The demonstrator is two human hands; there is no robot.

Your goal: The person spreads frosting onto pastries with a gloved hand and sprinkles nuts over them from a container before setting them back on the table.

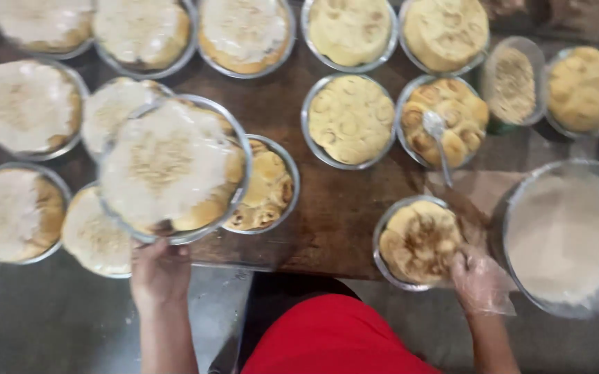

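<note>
My left hand (pixel 159 269) grips the near rim of a round foil pan of rolls coated in pale crumb topping (pixel 171 166), lifted above the other pans at left. My right hand (pixel 480 280), in a thin clear plastic glove, touches the near right edge of a foil pan of uncoated golden rolls (pixel 418 240) at the table's front edge. A large round bowl of pale beige topping (pixel 568 235) stands just right of that hand.
Several foil pans cover the dark wooden table (pixel 334 208): topped ones at left, plain ones at centre and right. A spoon (pixel 439 142) lies on one plain pan. A small pan of crumbs (pixel 512 82) sits at the back right. My red shirt (pixel 330 339) is below.
</note>
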